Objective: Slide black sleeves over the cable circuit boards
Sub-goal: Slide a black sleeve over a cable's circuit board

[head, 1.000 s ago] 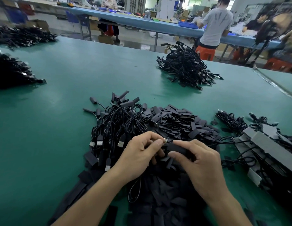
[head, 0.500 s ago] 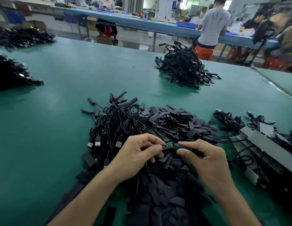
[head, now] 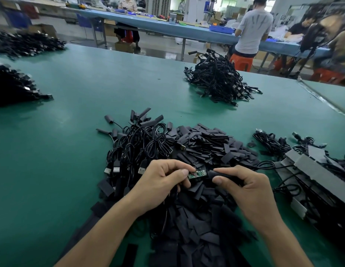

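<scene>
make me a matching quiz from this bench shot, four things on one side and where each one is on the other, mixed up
Things
1. circuit board
2. black sleeve
3. far cable pile
4. grey strips

Places
A. pinched in the right hand
B. at the right of the view, among cables
C. far side of the green table, right of centre
D. pinched in the left hand, green face uncovered

Pairs: 1-D, 2-A, 3-C, 4-B
</scene>
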Available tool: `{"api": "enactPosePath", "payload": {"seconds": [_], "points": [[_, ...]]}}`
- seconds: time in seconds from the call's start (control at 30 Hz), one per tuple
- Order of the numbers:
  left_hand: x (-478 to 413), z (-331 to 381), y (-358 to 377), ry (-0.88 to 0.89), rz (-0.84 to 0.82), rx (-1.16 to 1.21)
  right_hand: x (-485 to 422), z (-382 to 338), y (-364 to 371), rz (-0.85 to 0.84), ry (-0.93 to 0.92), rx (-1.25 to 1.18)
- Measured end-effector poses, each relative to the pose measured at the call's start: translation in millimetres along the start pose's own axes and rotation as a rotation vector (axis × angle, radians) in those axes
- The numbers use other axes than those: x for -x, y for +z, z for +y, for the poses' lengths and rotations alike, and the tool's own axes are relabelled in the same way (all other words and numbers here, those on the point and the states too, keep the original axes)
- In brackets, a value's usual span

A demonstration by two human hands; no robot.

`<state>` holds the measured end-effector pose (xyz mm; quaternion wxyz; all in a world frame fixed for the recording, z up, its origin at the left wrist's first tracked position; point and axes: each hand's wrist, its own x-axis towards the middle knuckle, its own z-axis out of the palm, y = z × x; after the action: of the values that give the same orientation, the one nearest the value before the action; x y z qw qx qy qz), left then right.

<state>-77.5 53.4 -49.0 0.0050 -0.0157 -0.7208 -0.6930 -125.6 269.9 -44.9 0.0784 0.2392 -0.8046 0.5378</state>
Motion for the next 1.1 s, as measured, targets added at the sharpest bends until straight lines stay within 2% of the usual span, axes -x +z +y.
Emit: {"api": "enactPosePath", "payload": {"seconds": [0.3,0.57,0.9,1.1], "points": [[1.0,1.9,-0.1,0.016,-0.024,-0.068,1.3,-2.1,1.1,-0.098,0.02,-0.059],[-0.9,-0.2,-0.7,0.003,0.028,-0.034,0.2,-2.4,-1.0,-0.034,0.041,-0.1],[-0.7,-2.1,-0.7,0.028,-0.013,-0.058,0.1,-6.4,0.8,-0.057,0.043,-0.073],[-1.3,-3.7,-1.0,0.02,-0.032,-0.065,0.3,-6.8,-0.6,-0.093,-0.002,0.025]]}}
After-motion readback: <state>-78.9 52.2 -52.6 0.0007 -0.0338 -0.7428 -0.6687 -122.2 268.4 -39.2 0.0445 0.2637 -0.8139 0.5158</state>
